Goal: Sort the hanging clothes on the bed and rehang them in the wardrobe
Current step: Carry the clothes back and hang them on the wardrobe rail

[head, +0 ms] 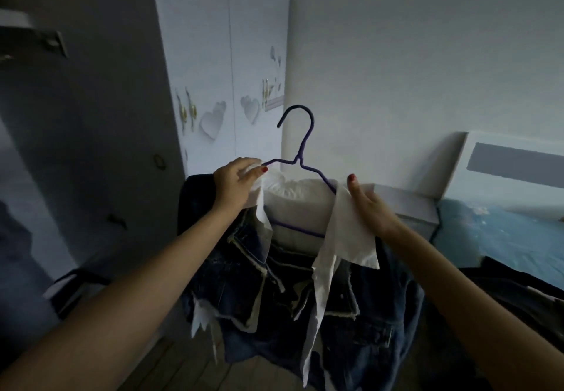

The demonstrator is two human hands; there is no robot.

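hands: two, left hand (233, 183) and right hand (367, 204)
hanger (300, 158): one
denim jacket (351, 314): one
bed (500, 238): one
wardrobe (213, 55): one

Two bare forearms reach in from the lower corners, with no sleeves, watch or bracelets showing. The left hand (233, 184) has red polish on its thumbnail. The right hand (370, 207) also shows a red-painted nail. No rings are visible.

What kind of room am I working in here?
Most likely a bedroom: a bed with a blue cover at right, a white wardrobe with heart decorations behind, and a garment on a purple hanger.
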